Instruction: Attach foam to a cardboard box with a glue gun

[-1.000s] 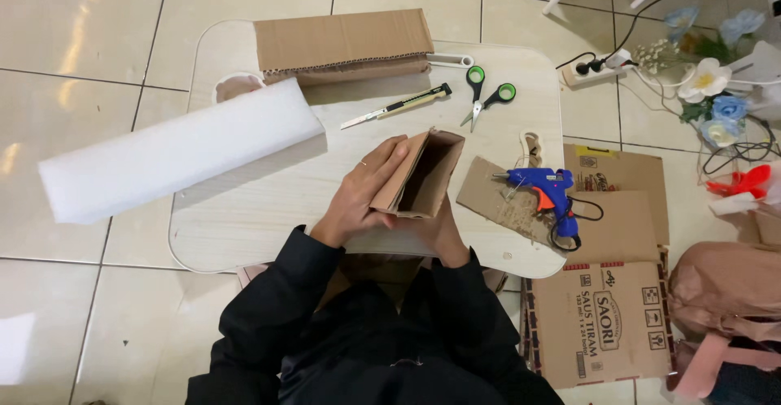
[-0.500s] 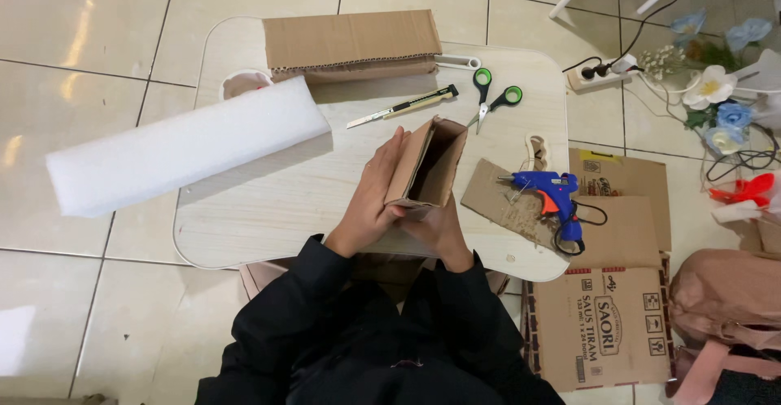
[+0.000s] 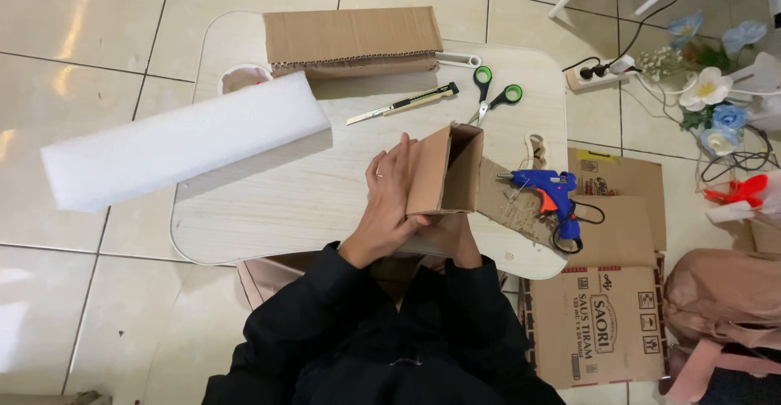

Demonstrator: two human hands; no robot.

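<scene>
I see left hand point(image 3: 389, 202) flat against small open cardboard box point(image 3: 446, 171), gripping its side; right hand point(image 3: 464, 241) mostly hidden beneath it, grip unclear. Box upright above white table point(image 3: 325, 185), blue glue gun point(image 3: 547, 185) near.

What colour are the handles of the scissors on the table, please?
Green, on the scissors, seen in the head view.

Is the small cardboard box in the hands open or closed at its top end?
Open. The cardboard box shows a dark hollow interior at its far end, no flap across it. The left hand presses its side panel.
</scene>
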